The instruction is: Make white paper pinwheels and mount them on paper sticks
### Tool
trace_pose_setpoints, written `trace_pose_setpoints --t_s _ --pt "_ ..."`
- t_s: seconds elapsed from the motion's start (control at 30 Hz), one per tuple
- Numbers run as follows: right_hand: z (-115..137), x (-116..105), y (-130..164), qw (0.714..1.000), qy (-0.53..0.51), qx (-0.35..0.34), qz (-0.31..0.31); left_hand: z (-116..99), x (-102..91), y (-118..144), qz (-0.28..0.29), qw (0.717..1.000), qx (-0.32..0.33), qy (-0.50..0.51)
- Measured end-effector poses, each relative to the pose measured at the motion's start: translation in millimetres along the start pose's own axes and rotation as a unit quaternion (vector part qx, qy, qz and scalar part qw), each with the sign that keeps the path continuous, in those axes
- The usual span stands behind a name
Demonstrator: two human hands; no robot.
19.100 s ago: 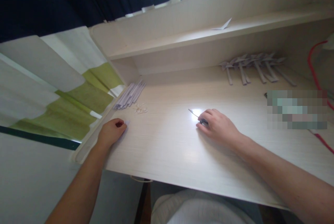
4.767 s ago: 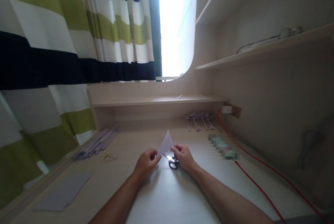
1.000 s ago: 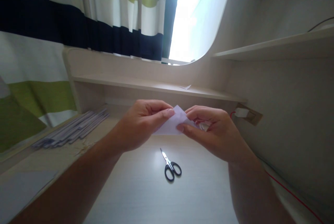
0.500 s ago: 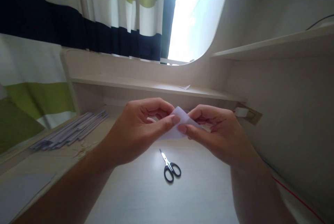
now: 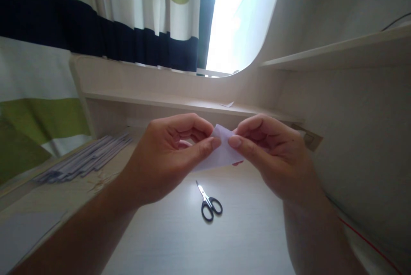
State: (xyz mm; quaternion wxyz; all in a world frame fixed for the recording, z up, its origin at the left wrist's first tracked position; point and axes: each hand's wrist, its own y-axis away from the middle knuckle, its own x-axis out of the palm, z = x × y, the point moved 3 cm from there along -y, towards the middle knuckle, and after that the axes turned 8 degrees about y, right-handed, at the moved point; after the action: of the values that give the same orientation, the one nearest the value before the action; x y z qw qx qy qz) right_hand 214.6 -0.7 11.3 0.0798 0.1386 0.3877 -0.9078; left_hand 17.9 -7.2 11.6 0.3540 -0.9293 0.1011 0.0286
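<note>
A small piece of pale lilac-white paper (image 5: 221, 155) is held up above the desk between my two hands; it looks folded, with one corner pointing up. My left hand (image 5: 176, 151) pinches its left side between thumb and fingers. On the right side, my right hand (image 5: 269, 151) grips the paper with the thumb in front and the fingers partly hidden behind. Below the paper, scissors (image 5: 208, 204) with black handles lie on the desk, blades pointing away from me, touched by neither hand.
Long folded paper strips (image 5: 86, 159) lie in a pile at the left. Thin scraps (image 5: 101, 181) sit beside them, and a flat sheet (image 5: 28, 232) is nearer me. A small paper piece (image 5: 228, 104) rests on the back shelf (image 5: 160, 100). A red cord (image 5: 369, 240) runs at the right.
My right thumb has shifted right and up along the paper, away from my left thumb. More of the paper's front face shows between them. The scissors have stayed put.
</note>
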Motion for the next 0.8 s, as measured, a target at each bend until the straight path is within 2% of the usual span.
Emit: trace_pose_setpoints --t_s 0.33,0.8 --pt "2 2 0 0.999 0.017 0.0 -0.036 -3 0.6 0 0.013 1.0 -0.004 0.009" --pt "8 4 3 0.999 0.025 -0.006 -0.018 -12 -1.4 2 -0.003 0.999 0.022 -0.036"
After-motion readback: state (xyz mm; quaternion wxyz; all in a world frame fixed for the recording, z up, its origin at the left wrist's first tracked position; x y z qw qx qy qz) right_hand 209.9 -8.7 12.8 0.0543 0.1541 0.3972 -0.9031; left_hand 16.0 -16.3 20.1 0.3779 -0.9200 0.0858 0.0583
